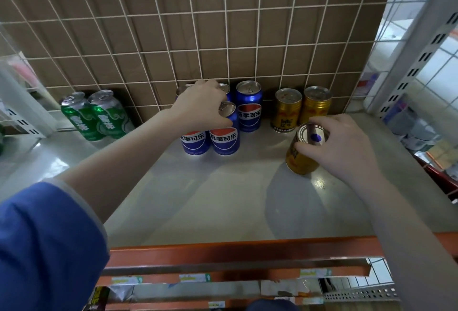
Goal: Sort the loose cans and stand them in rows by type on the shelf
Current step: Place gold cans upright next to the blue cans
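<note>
Near the shelf (223, 199) right edge, right grip (347, 147) clamped on tilted gold can (301, 159). Farther in, left grip (200, 107) clamped on front blue can (224, 137). Against the back edge: two gold cans (301, 109), green cans (96, 115) far left.

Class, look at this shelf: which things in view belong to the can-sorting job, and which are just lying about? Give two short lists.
Belongs to the job:
- green cans
- blue cans
- gold cans standing at the back
- gold can in the right hand
- left hand on a blue can
- shelf

Just lying about:
- wire grid
- price labels below
</note>
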Tool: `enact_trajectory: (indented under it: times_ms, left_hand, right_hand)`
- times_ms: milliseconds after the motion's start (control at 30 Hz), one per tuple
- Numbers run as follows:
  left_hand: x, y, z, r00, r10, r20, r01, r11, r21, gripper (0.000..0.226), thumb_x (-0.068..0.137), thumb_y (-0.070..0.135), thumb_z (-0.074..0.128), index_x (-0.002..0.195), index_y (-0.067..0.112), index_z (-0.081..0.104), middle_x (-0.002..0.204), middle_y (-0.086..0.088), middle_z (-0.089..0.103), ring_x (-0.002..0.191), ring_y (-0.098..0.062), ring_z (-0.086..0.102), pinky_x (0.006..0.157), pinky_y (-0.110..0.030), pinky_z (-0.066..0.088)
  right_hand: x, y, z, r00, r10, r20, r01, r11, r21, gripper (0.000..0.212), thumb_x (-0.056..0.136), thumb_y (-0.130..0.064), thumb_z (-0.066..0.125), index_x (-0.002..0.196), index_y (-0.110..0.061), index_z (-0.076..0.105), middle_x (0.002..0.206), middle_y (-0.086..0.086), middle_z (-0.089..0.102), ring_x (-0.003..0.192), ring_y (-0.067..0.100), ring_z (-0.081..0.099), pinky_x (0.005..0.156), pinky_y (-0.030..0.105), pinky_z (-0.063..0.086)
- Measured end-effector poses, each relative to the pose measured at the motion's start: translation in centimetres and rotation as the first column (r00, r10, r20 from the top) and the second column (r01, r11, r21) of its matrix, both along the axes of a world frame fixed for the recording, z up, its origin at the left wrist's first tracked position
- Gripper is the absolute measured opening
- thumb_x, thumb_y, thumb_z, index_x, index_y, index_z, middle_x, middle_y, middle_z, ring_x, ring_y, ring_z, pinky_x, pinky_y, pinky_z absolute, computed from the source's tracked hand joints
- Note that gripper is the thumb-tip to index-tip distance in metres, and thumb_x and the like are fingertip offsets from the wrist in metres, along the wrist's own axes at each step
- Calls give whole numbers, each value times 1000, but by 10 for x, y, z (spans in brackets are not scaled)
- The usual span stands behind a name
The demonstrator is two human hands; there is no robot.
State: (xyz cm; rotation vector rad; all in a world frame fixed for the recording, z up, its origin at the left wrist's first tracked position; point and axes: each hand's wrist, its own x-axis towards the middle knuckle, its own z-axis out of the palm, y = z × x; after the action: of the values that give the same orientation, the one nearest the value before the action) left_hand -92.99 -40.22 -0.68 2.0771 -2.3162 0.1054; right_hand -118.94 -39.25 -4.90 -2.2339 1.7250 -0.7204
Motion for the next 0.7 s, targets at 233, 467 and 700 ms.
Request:
enact_trajectory:
  times_ms: [233, 467, 700]
  left_hand:
    - [-26, 33, -20, 978, -172, -119, 125, 937, -326, 44, 82, 22, 65, 122, 5, 58, 123, -13, 55, 117, -32, 46, 93, -45, 45]
    - [-85, 43, -62, 942, -120, -312, 19, 951, -308, 49, 88, 26, 61, 134, 13, 49, 137, -6, 49, 129, -22, 39, 106, -35, 34]
    - [-138, 19, -111, 897, 187, -400, -232, 971, -65, 48, 94, 37, 50, 138, 21, 41, 147, -1, 36, 137, -20, 29, 110, -36, 28]
  right_hand:
    - [-18, -1, 3, 995, -98, -35, 99, 995, 23, 60, 70, -51, 64, 124, -25, 60, 121, 6, 57, 109, 21, 50, 79, 26, 34]
    - [-53, -20, 5, 988, -154, -17, 155, 988, 20, 60, 73, -45, 71, 125, -18, 60, 124, 9, 58, 113, 25, 50, 85, 32, 40]
    - [-83, -64, 8, 998, -57, 29, 56, 998, 38, 63, 72, -42, 73, 129, -19, 57, 128, 6, 57, 116, 22, 51, 94, 36, 42]
